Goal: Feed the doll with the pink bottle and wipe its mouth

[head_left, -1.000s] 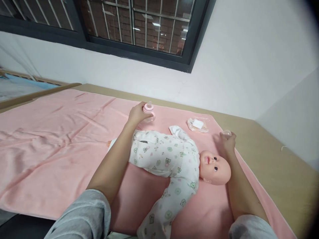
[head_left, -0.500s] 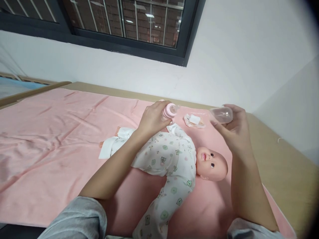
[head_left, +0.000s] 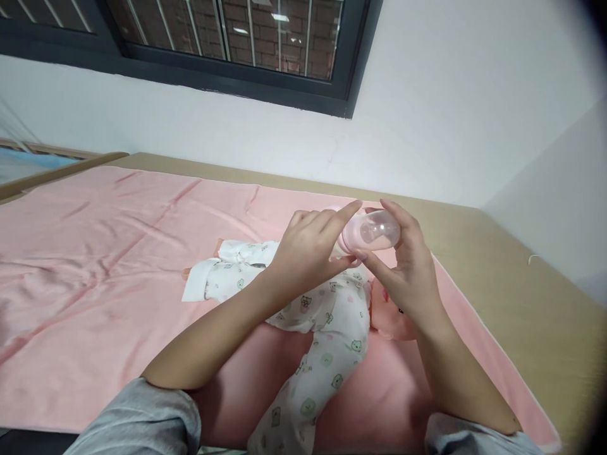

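My left hand is closed around a baby bottle with a pink collar, held on its side above the doll. A clear domed bottle cap sits over the nipple, which shows through it. The fingers and thumb of my right hand grip this cap from the right. Both hands meet at the collar; whether the cap is fully seated I cannot tell. Beneath them lies a baby doll on its back in white printed clothes, its face partly hidden by my right hand.
A creased pink cloth covers most of the wooden surface. Behind it stand a white wall and a dark-framed window. At the far left is a wooden rail with something light blue beyond.
My right hand has brought the clear cap leftward onto the bottle's nipple end. My left hand has shifted slightly right and down with the bottle. The small clear packet is now hidden behind my hands.
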A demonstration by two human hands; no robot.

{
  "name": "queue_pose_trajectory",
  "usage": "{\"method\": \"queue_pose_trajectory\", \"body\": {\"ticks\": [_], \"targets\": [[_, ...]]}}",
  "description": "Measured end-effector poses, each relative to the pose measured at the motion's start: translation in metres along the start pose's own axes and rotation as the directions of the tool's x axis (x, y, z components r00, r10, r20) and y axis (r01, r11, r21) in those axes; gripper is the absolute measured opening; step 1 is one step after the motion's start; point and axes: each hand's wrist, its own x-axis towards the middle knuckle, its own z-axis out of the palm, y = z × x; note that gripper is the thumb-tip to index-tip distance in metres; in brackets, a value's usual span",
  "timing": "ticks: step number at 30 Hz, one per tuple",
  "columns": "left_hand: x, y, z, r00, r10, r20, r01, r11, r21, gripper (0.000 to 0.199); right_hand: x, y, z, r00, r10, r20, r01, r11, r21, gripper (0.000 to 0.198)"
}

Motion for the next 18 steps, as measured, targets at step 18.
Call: {"method": "queue_pose_trajectory", "body": {"ticks": [18], "targets": [[-0.003,0.020,-0.021,1.000,0.006,0.018,-0.007,1.000,0.021,0.077,-0.010,-0.002,0.002,0.982,0.163,0.100,-0.178,0.971,0.162,0.105]]}}
